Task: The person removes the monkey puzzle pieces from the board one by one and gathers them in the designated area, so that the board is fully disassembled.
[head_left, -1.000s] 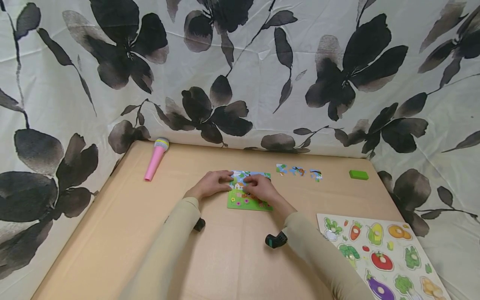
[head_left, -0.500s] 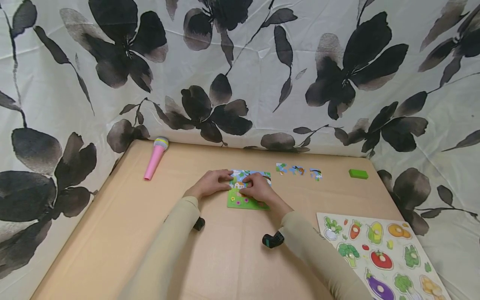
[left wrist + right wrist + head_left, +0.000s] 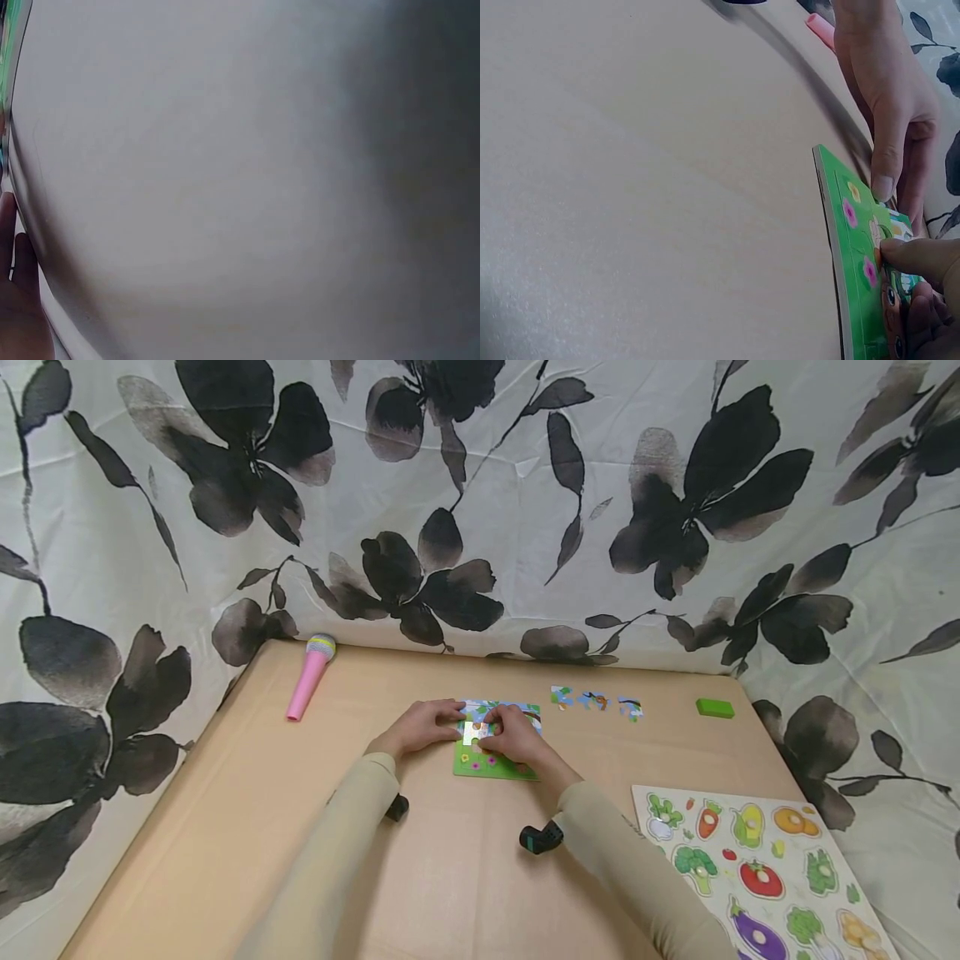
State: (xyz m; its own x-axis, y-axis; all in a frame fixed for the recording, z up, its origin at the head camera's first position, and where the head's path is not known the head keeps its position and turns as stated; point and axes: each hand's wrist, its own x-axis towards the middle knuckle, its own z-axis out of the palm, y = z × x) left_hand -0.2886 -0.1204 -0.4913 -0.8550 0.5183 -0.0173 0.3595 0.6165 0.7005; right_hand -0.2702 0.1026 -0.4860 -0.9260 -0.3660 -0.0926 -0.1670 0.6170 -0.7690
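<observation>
Nearest, two sleeves come in from the six o'clock side, a small black camera at each wrist, with a broad strip of table between the arms. Taking the puzzle as the clock's centre, a vegetable board lies at four o'clock, partly behind the right sleeve; its far right corner reaches the table's edge, and its near end runs out of view. The puzzle lies on the table between the hands, its green six o'clock edge uncovered. The left hand is at nine o'clock, unclenched, with thumb and fairly straight fingers touching the puzzle's side. The right hand reaches over from three o'clock, thumb and fingers bent onto the face beside a white patch; I cannot tell whether it grasps a piece or only presses. Farther off, three loose pieces lie in a row at two o'clock, apart from the puzzle's edge. Just short of three o'clock, beyond a stretch of tabletop, a green block sits near the table's right edge. At half past nine a pink mic lies by the left edge, well apart from the left hand. Floral cloth rises along the far edge.
</observation>
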